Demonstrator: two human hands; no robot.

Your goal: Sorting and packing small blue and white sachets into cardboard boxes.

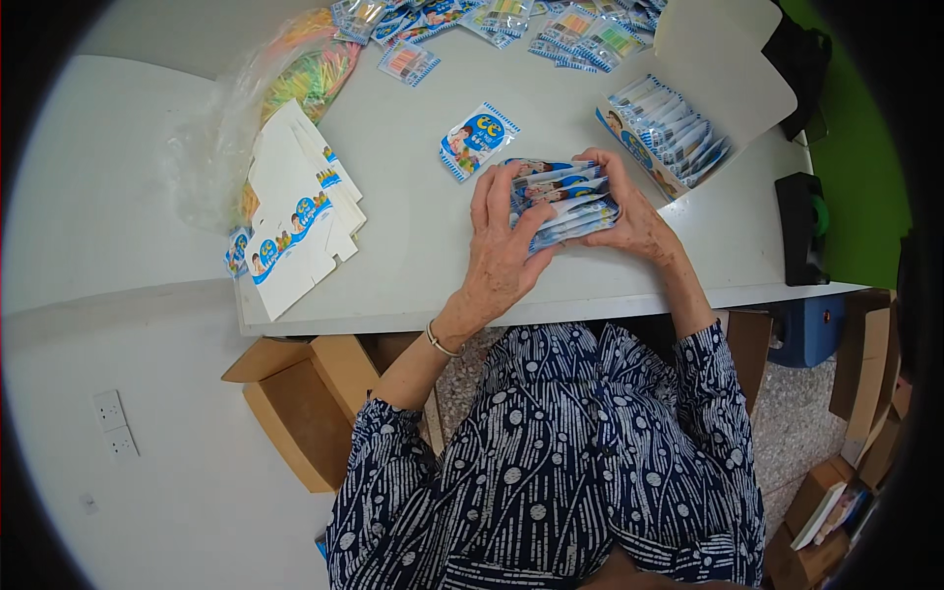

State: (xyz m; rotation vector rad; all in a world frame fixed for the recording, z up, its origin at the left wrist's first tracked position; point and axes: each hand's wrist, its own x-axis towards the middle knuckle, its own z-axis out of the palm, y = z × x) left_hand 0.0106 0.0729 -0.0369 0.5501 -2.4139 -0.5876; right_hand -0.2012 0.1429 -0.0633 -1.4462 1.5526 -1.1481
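Between my two hands is a stack of small blue-and-white sachets (pixel 560 202), standing on edge above the white table. My left hand (pixel 503 236) wraps round the near left side of the stack, its fingers over the top. On the right side, my right hand (pixel 629 218) grips the other end. One loose sachet (pixel 479 141) lies flat on the table just beyond my left hand. Close by on the right stands a white carton (pixel 641 157) with its lid up, holding a row of similar sachets (pixel 674 128).
Flat, unfolded cartons (pixel 295 216) lie at left, by a clear plastic bag (pixel 310 79) of colourful thin sticks. Many sachets (pixel 580 34) are strewn along the back. A black tape dispenser (pixel 801 231) stands at the right edge. Brown cardboard boxes (pixel 300 413) sit below the table (pixel 413 285).
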